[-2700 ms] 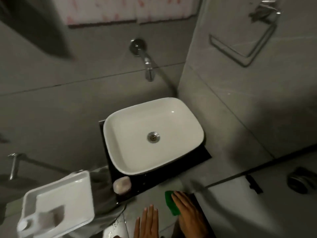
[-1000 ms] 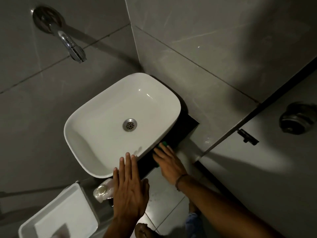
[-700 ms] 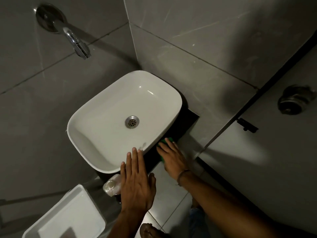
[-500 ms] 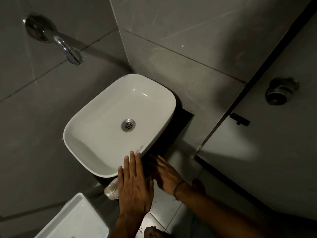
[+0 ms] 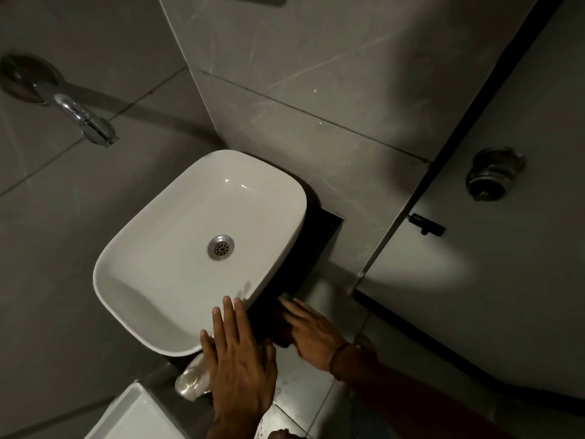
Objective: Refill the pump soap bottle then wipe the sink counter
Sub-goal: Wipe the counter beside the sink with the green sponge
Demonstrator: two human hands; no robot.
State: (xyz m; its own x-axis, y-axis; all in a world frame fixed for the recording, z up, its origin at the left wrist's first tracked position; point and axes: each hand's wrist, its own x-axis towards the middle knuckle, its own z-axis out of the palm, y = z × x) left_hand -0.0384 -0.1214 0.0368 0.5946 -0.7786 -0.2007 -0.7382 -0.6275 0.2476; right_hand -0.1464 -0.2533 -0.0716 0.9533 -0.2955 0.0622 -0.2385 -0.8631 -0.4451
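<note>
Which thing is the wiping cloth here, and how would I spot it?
Find the white basin on its black counter. At the counter's near right edge, the right hand presses down; the green cloth peeks past its fingertips, the only bright green thing there.

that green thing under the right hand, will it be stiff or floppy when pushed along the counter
Probably soft: the green cloth lies flat under the right hand, only an edge showing. It likely glides easily on the glossy dark counter, but may bunch against the basin.
</note>
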